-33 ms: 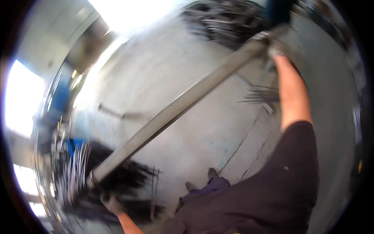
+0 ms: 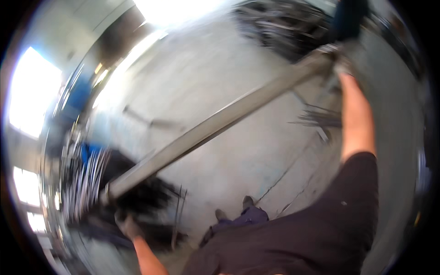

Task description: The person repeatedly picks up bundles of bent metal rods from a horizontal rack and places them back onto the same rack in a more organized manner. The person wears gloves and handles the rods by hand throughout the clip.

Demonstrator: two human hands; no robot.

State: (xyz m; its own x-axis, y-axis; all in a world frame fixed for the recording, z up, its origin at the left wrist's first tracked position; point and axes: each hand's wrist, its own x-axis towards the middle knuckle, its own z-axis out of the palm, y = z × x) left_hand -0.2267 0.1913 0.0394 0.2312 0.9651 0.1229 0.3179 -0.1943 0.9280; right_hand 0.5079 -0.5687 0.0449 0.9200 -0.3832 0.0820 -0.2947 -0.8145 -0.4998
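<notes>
A long grey metal beam [image 2: 215, 123] crosses in front of me on a slant, from the lower left to the upper right. At its far right end is my right hand [image 2: 343, 66], in a greyish glove with the arm stretched out, closed on the beam's end as far as the blur shows. My left hand [image 2: 128, 225], in a dark glove, is just below the beam's lower left end. Its fingers are smeared by motion, so I cannot make out whether they touch the beam.
A stack of dark metal pieces [image 2: 284, 27] lies at the back, beside a person's dark-clothed leg [image 2: 350, 20]. Thin metal rods [image 2: 316, 118] lie on the right. Upright metal bars [image 2: 85, 183] and a dark pile [image 2: 151, 197] stand at the left. Cracks run along the concrete floor [image 2: 270, 160].
The view has turned, so the beam's right end and the back stack sit further right, and its left end higher. My left hand appears slightly higher, still near the beam's end.
</notes>
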